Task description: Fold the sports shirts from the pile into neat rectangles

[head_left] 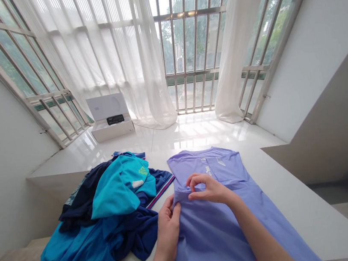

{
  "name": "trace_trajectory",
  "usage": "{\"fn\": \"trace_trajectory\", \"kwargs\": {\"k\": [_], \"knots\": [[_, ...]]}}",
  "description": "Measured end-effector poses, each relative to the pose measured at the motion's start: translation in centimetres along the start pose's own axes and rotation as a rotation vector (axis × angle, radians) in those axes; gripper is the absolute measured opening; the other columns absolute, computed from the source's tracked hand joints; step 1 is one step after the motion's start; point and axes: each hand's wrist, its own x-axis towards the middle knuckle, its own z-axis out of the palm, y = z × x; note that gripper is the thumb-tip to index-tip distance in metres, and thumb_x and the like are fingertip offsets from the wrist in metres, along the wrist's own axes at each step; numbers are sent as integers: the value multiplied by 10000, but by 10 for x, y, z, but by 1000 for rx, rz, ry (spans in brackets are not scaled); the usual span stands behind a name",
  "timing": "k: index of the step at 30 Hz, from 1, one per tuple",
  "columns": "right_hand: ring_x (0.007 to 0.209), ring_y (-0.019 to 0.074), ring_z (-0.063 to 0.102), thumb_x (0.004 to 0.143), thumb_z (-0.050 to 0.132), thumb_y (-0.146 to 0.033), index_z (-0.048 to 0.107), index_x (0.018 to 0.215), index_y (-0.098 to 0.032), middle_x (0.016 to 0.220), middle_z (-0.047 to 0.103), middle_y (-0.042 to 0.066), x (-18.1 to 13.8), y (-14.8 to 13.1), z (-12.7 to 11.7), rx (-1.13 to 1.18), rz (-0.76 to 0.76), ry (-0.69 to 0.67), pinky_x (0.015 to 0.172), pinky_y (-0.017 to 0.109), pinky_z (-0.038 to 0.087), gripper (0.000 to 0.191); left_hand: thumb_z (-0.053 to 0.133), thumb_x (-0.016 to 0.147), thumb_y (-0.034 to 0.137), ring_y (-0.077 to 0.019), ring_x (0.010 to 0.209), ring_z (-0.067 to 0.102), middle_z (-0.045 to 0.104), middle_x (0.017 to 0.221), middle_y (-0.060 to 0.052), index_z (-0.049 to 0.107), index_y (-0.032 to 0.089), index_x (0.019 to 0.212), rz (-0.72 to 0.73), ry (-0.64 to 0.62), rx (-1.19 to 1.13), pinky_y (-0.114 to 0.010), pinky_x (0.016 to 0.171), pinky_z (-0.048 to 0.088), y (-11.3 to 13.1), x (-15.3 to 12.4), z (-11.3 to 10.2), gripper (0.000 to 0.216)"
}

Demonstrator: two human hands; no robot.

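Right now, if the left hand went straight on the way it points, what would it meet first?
Most likely the lavender shirt: the left hand is at its edge, with more cloth ahead. Depth is unclear, so it might skim above.

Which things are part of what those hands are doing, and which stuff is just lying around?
Part of it:
purple shirt
left hand, at its edge
right hand, over it
white table, underneath

Lying around:
clothes pile, untouched, though maybe related
white box, lid open
black gadget in the box
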Motion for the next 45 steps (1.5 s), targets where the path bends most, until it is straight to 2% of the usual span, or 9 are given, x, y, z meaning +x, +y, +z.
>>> {"fn": "trace_trajectory", "kwargs": {"k": [7,14,19,24,29,32,35,43,45], "knots": [[949,224,642,751,796,-447,770,861,-235,1025,692,61,1,-2,2,-24,0,-30,855,347,495,240,672,870,434,-298,1075,672,717,1179,-112,622,184,1308,-3,-3,51,-390,947,519,1,-1,1,507],[921,208,619,725,810,-432,686,733,-205,984,685,47,1,-2,6,24,17,-54,838,334,486,259,668,862,448,-302,1075,671,725,1158,-104,676,183,1228,18,1,80,-404,983,501,2,-2,0,451],[859,185,604,789,754,-404,636,709,-202,884,667,19,0,-6,6,62,-5,-65,827,319,467,247,686,857,439,-297,1070,674,734,1132,-99,693,188,1209,26,2,82,-398,1002,492,0,-1,-3,433],[809,168,581,811,730,-385,640,732,-203,841,636,5,0,-4,3,42,-2,-70,793,303,468,218,658,887,434,-288,1137,644,719,1179,-92,684,197,1227,46,-3,120,-398,1064,445,-4,1,-4,416],[750,155,541,800,724,-352,654,706,-206,809,625,2,-1,1,2,-70,54,-89,743,295,462,187,658,889,430,-289,1106,658,711,1204,-94,665,206,1267,33,8,138,-383,1008,489,-4,-1,-6,440],[784,171,565,797,724,-328,690,782,-215,801,654,0,-2,1,1,-75,95,-105,775,304,465,119,648,896,430,-287,1125,649,697,1234,-94,649,205,1286,34,6,153,-369,998,494,-7,0,-8,451],[845,184,591,783,747,-326,714,870,-217,870,684,9,-2,0,0,-44,103,-104,815,308,470,143,638,901,433,-289,1140,642,687,1254,-102,633,192,1301,37,7,160,-366,996,495,-9,1,-9,467],[851,173,590,747,794,-316,708,784,-202,924,676,13,0,2,8,-34,22,-115,806,288,455,148,629,897,417,-287,1135,647,683,1261,-113,643,179,1282,52,-3,184,-372,999,501,-11,3,-10,453],[816,166,578,764,769,-299,703,775,-200,871,671,6,0,1,8,-48,32,-89,782,286,449,120,630,894,423,-288,1129,652,687,1252,-116,643,180,1283,51,-2,172,-380,1000,503,-13,4,-11,458]]}}
